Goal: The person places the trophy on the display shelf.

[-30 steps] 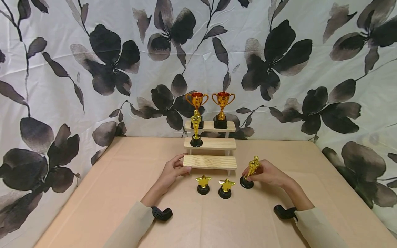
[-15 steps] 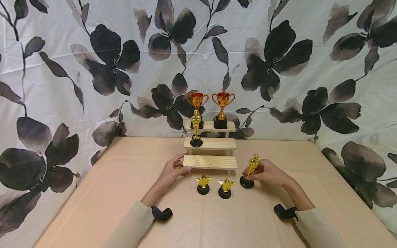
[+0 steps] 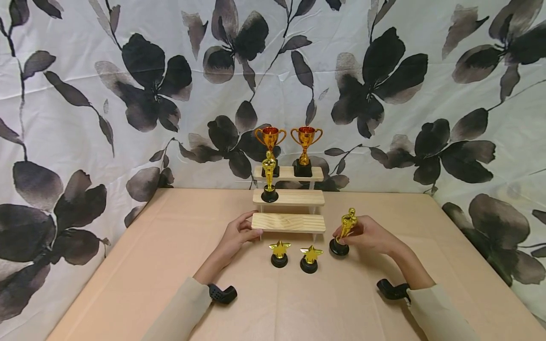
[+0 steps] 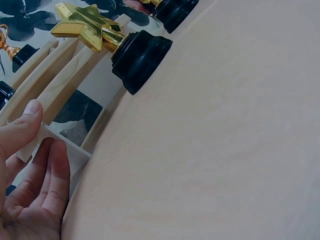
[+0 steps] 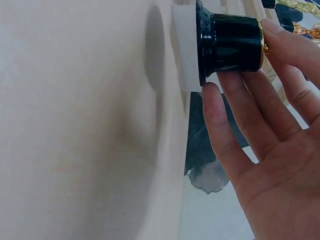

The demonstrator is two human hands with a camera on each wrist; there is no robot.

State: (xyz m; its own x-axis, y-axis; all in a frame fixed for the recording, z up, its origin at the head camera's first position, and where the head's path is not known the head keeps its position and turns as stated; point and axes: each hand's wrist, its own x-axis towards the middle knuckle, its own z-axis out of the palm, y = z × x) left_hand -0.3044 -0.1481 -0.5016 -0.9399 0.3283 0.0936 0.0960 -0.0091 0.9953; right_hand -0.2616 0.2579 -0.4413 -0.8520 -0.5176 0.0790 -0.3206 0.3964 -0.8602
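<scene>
My left hand [image 3: 241, 234] grips the left end of the lowest step of a three-step wooden display stand [image 3: 288, 222]. In the left wrist view its thumb [image 4: 30, 112] lies on the plank, with the fingers by the white side support. My right hand [image 3: 371, 234] pinches a gold figurine trophy [image 3: 349, 222] low down, near its black base [image 5: 235, 42]. The right wrist view shows that base off the table, its shadow apart from it. Two gold star trophies [image 3: 279, 253] [image 3: 311, 258] stand on the table before the stand.
Another figurine trophy [image 3: 269, 175] stands at the left of the middle step. On the top step are two orange-gold cup trophies [image 3: 271, 137] [image 3: 305, 142]. A flower-printed cloth [image 3: 273, 71] hangs behind the beige tabletop [image 3: 183, 213].
The figurine trophy in my right hand has risen slightly and stands a little more upright. My left hand stays at the stand.
</scene>
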